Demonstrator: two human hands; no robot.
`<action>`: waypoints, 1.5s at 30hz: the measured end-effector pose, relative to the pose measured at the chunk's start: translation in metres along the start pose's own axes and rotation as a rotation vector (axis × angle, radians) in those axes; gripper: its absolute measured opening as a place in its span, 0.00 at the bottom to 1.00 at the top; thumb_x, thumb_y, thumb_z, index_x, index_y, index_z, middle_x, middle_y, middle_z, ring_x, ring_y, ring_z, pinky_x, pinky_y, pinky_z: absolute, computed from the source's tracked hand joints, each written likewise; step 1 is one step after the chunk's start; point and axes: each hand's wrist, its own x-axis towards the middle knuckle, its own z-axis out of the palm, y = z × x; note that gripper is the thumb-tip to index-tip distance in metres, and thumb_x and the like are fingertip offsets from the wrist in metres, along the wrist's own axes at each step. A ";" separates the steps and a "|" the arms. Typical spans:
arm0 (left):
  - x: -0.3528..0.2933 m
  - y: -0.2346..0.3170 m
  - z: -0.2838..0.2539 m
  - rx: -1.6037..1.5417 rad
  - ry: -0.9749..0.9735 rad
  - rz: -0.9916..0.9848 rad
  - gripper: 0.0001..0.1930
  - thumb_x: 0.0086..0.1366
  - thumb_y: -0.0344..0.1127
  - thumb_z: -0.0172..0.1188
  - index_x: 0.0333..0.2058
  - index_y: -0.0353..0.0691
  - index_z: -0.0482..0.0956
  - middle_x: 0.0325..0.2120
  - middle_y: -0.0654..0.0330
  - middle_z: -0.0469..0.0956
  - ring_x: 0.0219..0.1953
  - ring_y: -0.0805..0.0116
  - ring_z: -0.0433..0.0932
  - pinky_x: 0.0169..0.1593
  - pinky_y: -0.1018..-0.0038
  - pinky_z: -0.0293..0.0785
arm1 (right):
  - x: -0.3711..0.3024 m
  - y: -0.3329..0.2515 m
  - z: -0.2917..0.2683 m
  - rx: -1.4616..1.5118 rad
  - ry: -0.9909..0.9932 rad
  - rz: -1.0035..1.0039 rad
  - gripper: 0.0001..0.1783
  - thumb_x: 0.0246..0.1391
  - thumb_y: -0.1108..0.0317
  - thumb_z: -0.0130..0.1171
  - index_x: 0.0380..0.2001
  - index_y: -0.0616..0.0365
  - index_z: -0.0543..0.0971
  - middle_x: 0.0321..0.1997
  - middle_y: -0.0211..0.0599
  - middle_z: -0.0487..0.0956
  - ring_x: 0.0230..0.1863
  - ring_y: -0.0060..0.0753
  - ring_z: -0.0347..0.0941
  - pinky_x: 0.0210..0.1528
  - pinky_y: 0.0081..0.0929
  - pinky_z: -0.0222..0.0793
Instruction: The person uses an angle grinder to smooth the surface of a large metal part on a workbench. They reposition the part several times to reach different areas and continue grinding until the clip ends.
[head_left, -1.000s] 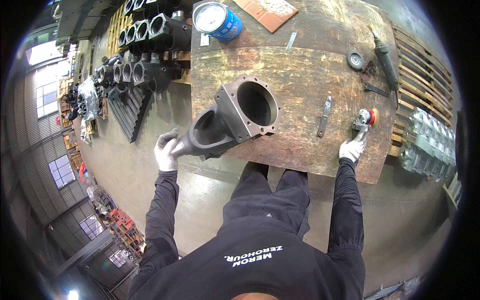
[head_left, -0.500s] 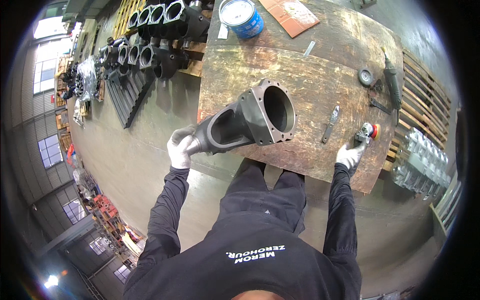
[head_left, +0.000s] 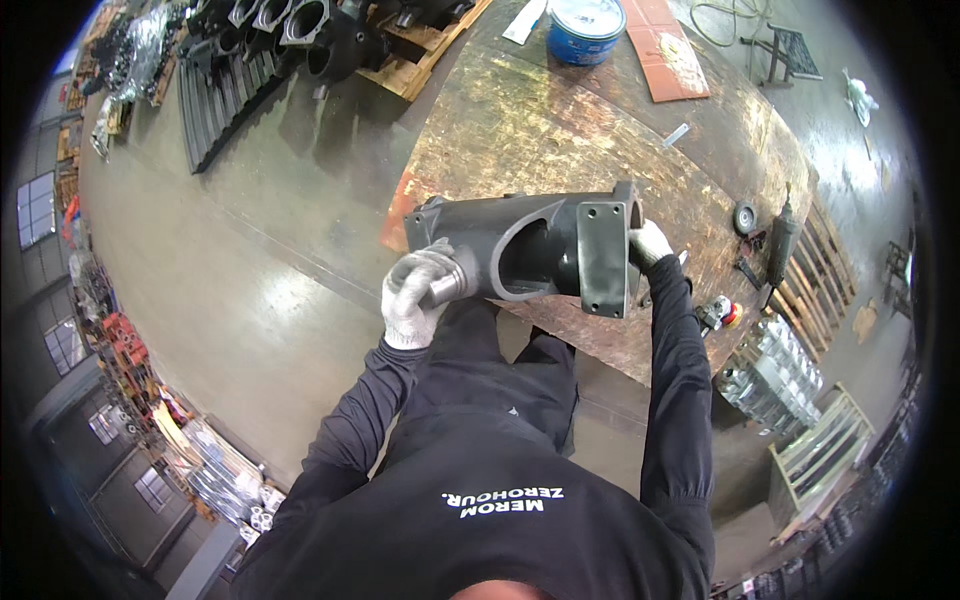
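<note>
A dark grey cast metal pipe housing (head_left: 470,225) lies level across the near edge of the wooden table (head_left: 520,120), its side opening facing me. My left hand (head_left: 418,290), in a light work glove, is closed round the short bright stub at its left. At the right end my gloved right hand (head_left: 650,243) grips the bolt-holed square flange; its fingertips are hidden at the bore. A small sander with a red pad (head_left: 722,314) rests near the table's right edge, apart from my right forearm.
A blue tin (head_left: 585,32), a reddish-brown sheet (head_left: 670,55) and a small metal strip (head_left: 676,135) are on the far part of the table. A grinder (head_left: 785,245) and a disc (head_left: 745,218) lie right. Similar castings (head_left: 305,30) stand far left; shiny metal parts (head_left: 775,375) sit right.
My right hand has left the sander and moved left onto the housing's flange. The housing has turned level, its large bore now facing right. The view has shifted round.
</note>
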 end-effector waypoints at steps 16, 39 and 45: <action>0.030 0.041 -0.027 -0.051 -0.092 -0.349 0.24 0.61 0.42 0.53 0.09 0.42 0.60 0.10 0.58 0.63 0.25 0.61 0.65 0.52 0.64 0.65 | -0.186 0.113 0.079 0.055 0.571 -0.038 0.15 0.51 0.78 0.60 0.44 0.66 0.80 0.38 0.36 0.83 0.39 0.26 0.76 0.45 0.28 0.73; 0.279 -0.101 0.039 -0.096 -0.116 -0.853 0.17 0.66 0.39 0.55 0.19 0.40 0.68 0.21 0.50 0.75 0.35 0.51 0.80 0.50 0.55 0.76 | -0.238 -0.045 0.204 0.109 1.037 -0.061 0.41 0.54 0.73 0.66 0.71 0.60 0.62 0.59 0.54 0.78 0.58 0.46 0.77 0.63 0.37 0.69; 0.246 -0.099 0.018 0.171 -0.289 -0.497 0.14 0.71 0.38 0.54 0.46 0.34 0.80 0.40 0.53 0.82 0.44 0.63 0.79 0.54 0.67 0.73 | -0.252 -0.043 0.194 0.029 0.969 -0.034 0.43 0.58 0.65 0.66 0.72 0.61 0.57 0.60 0.60 0.76 0.60 0.56 0.75 0.64 0.42 0.69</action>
